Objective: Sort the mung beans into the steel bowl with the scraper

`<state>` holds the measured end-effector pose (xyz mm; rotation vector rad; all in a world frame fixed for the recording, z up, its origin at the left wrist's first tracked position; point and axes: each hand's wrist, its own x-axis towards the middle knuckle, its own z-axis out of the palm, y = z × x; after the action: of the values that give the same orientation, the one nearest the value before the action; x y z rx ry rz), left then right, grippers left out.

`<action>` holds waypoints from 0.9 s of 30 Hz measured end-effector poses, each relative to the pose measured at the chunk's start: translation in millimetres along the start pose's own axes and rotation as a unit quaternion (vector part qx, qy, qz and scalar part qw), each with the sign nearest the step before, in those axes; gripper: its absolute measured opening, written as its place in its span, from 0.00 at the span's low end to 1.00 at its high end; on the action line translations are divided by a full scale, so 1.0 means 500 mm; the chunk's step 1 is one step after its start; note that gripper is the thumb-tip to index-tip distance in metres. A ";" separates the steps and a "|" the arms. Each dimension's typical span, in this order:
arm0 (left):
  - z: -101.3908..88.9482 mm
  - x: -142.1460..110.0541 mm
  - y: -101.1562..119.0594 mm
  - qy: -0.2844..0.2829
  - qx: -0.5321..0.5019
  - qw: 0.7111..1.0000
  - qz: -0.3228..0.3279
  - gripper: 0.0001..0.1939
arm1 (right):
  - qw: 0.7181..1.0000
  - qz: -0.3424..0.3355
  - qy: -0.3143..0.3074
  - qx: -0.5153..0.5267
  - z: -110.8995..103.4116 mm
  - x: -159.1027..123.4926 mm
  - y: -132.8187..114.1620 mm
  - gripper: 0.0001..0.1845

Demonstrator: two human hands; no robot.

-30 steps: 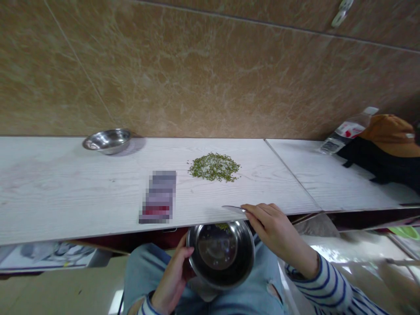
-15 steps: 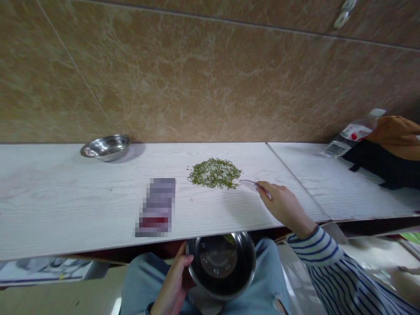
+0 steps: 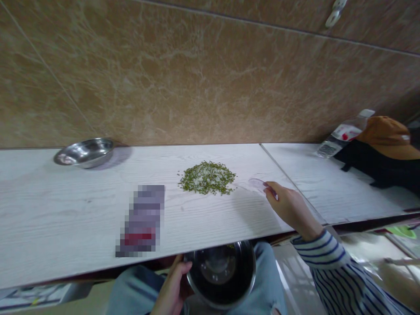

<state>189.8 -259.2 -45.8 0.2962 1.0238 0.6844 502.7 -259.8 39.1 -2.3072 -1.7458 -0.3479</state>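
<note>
A pile of small green beans mixed with white grains [image 3: 207, 177] lies on the white wood-grain table [image 3: 65, 218]. My right hand [image 3: 288, 205] is closed on a small clear plastic spoon [image 3: 257, 183], whose bowl rests on the table just right of the pile. On my lap below the table edge sits a steel bowl [image 3: 221, 273], and my left hand [image 3: 170, 288] grips its left rim. A few green beans show at the bowl's far inner wall.
A second steel bowl [image 3: 83, 152] stands at the back left by the brown tiled wall. A blurred flat card [image 3: 141, 221] lies left of the pile. At the right, a plastic bottle [image 3: 343, 133] leans on a black bag [image 3: 383, 168] with an orange cap [image 3: 389, 135].
My right hand went with the spoon from the table's front edge above the lap bowl out to the right side of the pile. The view shifted a little to the right.
</note>
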 end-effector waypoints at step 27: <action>-0.012 0.010 0.001 0.071 0.008 0.997 0.002 0.35 | 0.974 -0.131 -0.082 0.167 0.016 0.047 -0.077 0.15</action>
<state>186.2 -256.0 -52.2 0.2663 1.1644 0.7082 472.1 -225.9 40.6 -1.9207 -2.0132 0.0953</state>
